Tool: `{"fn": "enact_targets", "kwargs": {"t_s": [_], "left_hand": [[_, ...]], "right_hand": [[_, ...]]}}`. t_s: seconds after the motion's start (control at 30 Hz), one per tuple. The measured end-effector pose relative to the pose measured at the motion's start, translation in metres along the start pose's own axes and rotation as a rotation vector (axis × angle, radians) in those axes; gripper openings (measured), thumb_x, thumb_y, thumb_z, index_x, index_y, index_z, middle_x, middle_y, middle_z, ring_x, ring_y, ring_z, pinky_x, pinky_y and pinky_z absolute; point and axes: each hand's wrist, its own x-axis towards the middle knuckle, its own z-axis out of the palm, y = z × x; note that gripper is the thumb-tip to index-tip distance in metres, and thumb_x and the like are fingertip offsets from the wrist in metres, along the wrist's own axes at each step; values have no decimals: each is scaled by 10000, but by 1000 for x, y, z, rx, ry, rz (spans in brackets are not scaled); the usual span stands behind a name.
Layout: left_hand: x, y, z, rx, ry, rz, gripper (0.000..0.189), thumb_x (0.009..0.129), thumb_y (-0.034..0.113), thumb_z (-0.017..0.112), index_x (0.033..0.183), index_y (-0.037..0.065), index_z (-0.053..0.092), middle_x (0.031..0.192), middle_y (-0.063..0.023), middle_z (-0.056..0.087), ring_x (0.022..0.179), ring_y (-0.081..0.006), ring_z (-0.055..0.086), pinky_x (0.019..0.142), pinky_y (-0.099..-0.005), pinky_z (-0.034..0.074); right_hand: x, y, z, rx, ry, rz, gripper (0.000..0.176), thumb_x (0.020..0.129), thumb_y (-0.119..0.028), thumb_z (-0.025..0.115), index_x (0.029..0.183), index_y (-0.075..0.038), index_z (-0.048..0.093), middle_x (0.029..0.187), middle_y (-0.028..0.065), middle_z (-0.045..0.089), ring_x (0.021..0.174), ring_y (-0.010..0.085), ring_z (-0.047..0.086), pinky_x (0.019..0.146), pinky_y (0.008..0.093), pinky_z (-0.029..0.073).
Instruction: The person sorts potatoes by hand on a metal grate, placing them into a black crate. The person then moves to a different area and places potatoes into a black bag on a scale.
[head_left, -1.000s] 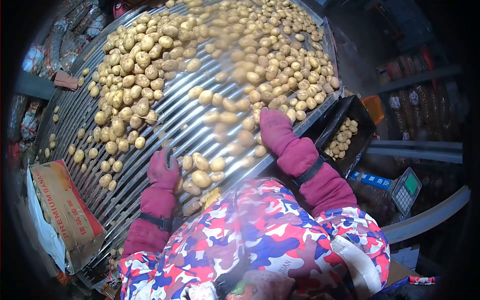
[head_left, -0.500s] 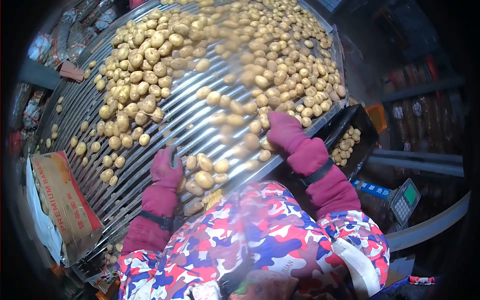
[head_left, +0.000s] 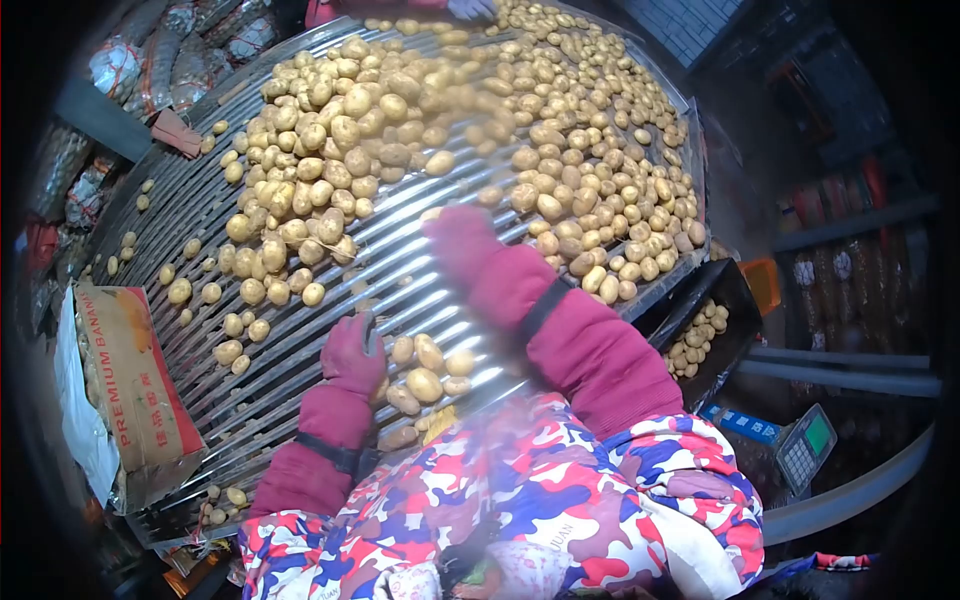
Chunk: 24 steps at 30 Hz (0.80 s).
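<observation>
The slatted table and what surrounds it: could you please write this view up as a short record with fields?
surface: slatted metal table
left side: heaped potatoes
right side: spread-out potatoes
left hand: maroon-gloved, beside a small potato group
right hand: maroon-gloved, blurred, reaching over the slats; grip unclear
far edge: another person's gloved hand
left edge: carton printed "PREMIUM BANANA"
beyond right edge: black bin containing potatoes; keypad device, green screen

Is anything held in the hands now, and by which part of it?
I see nothing held in the left hand, near some potatoes. For the right hand, it cannot be told: it is blurred.
</observation>
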Motion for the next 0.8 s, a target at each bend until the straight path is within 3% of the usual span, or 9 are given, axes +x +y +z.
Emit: {"fn": "enact_targets", "kwargs": {"t_s": [0.1, 0.17, 0.23, 0.3, 0.37, 0.43, 0.5, 0.63, 0.8], "left_hand": [[0, 1, 0, 9, 3, -18, 352, 839, 189, 688, 1175, 92, 645, 999, -131, 607, 959, -351, 610, 817, -468, 505], [2, 2, 1, 33, 14, -38, 346, 842, 193, 687, 1172, 98, 646, 992, -130, 604, 956, -351, 610, 814, -470, 505], [2, 1, 2, 33, 24, -28, 341, 845, 195, 685, 1171, 103, 647, 981, -130, 602, 951, -352, 610, 808, -470, 504], [2, -1, 2, 38, 25, -20, 335, 848, 197, 685, 1168, 104, 648, 971, -131, 601, 946, -353, 611, 803, -471, 504], [2, -1, 4, 41, 22, -23, 329, 849, 200, 685, 1161, 102, 649, 963, -132, 602, 941, -354, 612, 798, -472, 504], [2, -2, 7, 37, 50, -10, 322, 845, 192, 688, 1150, 97, 649, 959, -132, 605, 936, -355, 615, 796, -469, 506], [0, -3, 8, 29, 67, -5, 318, 839, 184, 692, 1141, 93, 649, 958, -131, 608, 933, -355, 618, 795, -466, 508], [3, 3, 3, 3, 37, 4, 323, 825, 158, 702, 1139, 100, 651, 970, -128, 618, 936, -351, 625, 797, -456, 513], [3, -1, 7, 4, 46, 37, 305, 826, 151, 697, 1126, 118, 657, 978, -123, 629, 941, -346, 632, 810, -452, 517]], "right_hand": [[-3, -3, 6, 104, 190, 55, 78, 842, -166, 648, 902, -163, 700, 843, 43, 646, 840, 244, 649, 734, 388, 531], [1, 4, 9, 179, 122, 35, 79, 854, -171, 685, 929, -149, 700, 861, 42, 650, 871, 224, 658, 744, 379, 550], [-15, 9, -24, -14, 77, -61, 138, 856, -198, 718, 978, -136, 706, 903, 57, 663, 888, 208, 661, 767, 372, 558], [-13, 36, 20, 687, 101, -32, 263, 829, -231, 759, 1056, -117, 691, 960, 83, 670, 915, 225, 664, 791, 377, 556], [-29, 53, 26, 861, 153, 10, 373, 808, -256, 787, 1128, -105, 668, 1004, 103, 673, 935, 252, 666, 810, 381, 553], [-78, 56, -23, 507, 221, 66, 467, 792, -275, 802, 1193, -101, 636, 1037, 120, 670, 946, 288, 668, 824, 386, 548], [-130, 65, -79, 673, 175, 378, 514, 784, -289, 812, 1211, -92, 605, 1068, 124, 675, 966, 325, 670, 855, 399, 541], [-247, 185, -59, 175, 440, 595, 499, 748, -307, 829, 1166, -119, 631, 1107, 140, 696, 1036, 328, 682, 881, 413, 542], [-341, 251, -81, 14, 4, 1146, 570, 751, -343, 806, 1244, -116, 634, 1224, 146, 668, 1133, 319, 644, 945, 432, 512]]}}
